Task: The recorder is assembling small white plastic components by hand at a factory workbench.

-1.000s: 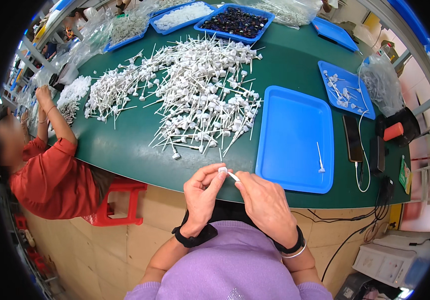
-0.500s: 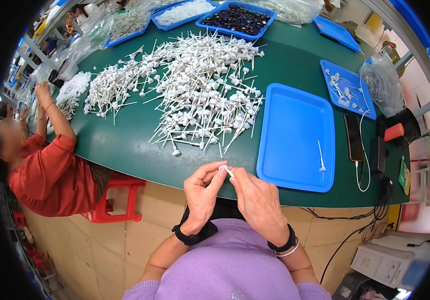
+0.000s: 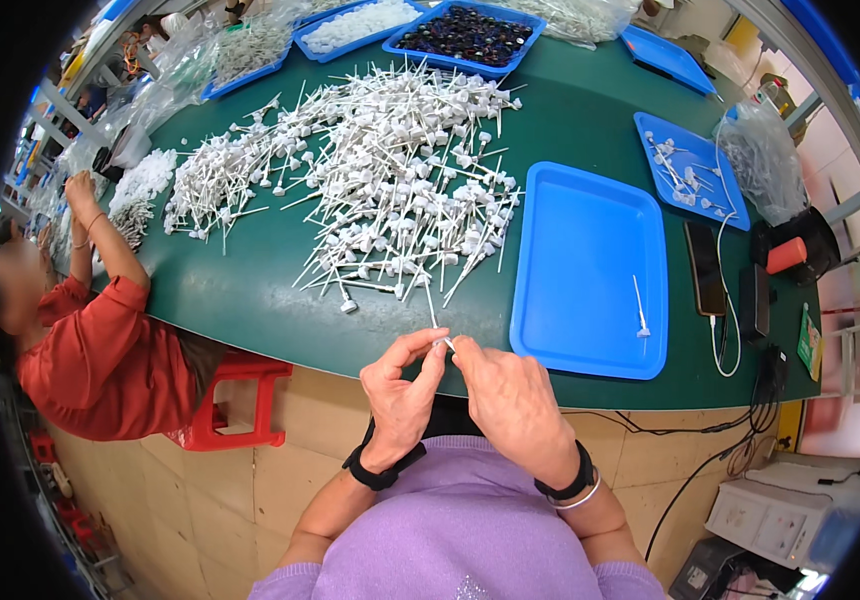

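1. Since half a second ago, our right hand (image 3: 518, 405) has shifted left, closer to our left hand (image 3: 402, 395), and more of a thin white stick (image 3: 431, 302) shows beyond the left fingertips.
2. At far left we see a co-worker in red (image 3: 100, 360), bent toward the table beside a red stool (image 3: 240, 395) on tan floor tiles (image 3: 290, 480).
3. Our green table (image 3: 250, 290) bears a wide heap of white sticks with chunky heads (image 3: 390, 180); behind it sits a blue tray of dark pieces (image 3: 447, 63).
4. Below the heap, our left fingertips pinch the stick over the near edge. Our right fingertips meet them, closed on a small white piece (image 3: 450, 343); the join is hidden.
5. Rightward lies a big blue tray (image 3: 590, 270) holding one headed stick (image 3: 641, 312).
6. Farther right we have a smaller blue tray (image 3: 695, 145), a phone (image 3: 706, 268) on a white cable (image 3: 732, 330), and a clear bag (image 3: 765, 160).
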The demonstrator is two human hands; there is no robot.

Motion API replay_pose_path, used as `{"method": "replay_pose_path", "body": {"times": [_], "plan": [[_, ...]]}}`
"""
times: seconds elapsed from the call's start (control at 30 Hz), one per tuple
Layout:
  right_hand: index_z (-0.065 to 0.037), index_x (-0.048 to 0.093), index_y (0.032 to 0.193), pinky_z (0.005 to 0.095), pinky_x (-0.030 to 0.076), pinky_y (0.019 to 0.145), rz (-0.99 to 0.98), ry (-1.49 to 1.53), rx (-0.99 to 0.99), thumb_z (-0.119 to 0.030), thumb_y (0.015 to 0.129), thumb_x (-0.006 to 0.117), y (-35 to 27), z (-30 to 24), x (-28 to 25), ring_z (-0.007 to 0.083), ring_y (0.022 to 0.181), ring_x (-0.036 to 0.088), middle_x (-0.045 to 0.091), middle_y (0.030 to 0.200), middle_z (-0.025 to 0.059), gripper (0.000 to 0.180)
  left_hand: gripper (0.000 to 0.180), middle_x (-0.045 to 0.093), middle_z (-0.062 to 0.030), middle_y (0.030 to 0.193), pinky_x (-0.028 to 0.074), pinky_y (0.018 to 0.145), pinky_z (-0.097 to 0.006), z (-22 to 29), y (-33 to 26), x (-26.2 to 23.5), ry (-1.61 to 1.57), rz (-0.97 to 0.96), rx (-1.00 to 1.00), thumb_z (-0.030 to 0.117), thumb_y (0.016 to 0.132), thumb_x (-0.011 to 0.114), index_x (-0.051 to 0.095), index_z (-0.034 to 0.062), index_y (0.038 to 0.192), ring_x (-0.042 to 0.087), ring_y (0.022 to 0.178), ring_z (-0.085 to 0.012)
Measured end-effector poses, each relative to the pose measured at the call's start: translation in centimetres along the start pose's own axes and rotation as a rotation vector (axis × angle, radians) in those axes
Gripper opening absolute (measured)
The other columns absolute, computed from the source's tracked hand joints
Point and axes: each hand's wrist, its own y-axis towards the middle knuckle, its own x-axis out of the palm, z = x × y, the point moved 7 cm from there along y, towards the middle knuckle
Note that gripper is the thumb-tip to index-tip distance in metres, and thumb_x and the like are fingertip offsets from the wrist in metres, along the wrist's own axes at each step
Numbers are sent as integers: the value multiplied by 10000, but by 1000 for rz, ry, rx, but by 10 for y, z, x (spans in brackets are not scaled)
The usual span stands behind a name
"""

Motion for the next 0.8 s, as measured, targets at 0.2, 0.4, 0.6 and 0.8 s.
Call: {"method": "replay_pose_path", "body": {"times": [0.2, 0.4, 0.6, 0.8], "plan": [[-30, 560, 964, 481, 461, 529, 34, 65, -33, -135, 983, 569, -2, 1, -17, 377, 623, 625, 629, 730, 161, 106, 268, 734, -125, 1061, 541, 859, -237, -25, 7, 2, -380, -141, -301, 8, 951, 658, 662, -51, 1213, 689, 970, -126], [-43, 563, 958, 448, 465, 502, 96, -34, -58, -142, 980, 574, -3, -1, -18, 346, 599, 629, 605, 711, 132, 102, 294, 732, -129, 1069, 541, 858, -233, -24, 7, 5, -400, -175, -303, 10, 954, 657, 646, -55, 1241, 685, 970, -122], [-65, 584, 971, 434, 463, 502, 107, -45, -63, -140, 961, 611, 0, -1, -12, 336, 607, 626, 609, 722, 116, 81, 272, 734, -110, 1059, 537, 837, -226, -20, 6, 4, -307, -150, -282, 6, 951, 656, 671, -37, 1219, 679, 947, -105], [-66, 585, 970, 440, 470, 508, 104, -70, -38, -141, 966, 605, -1, 1, -8, 344, 625, 633, 620, 729, 121, 79, 266, 730, -109, 1062, 531, 850, -227, -17, 5, 5, -250, -124, -274, -13, 946, 650, 666, -59, 1208, 685, 951, -119]]}}
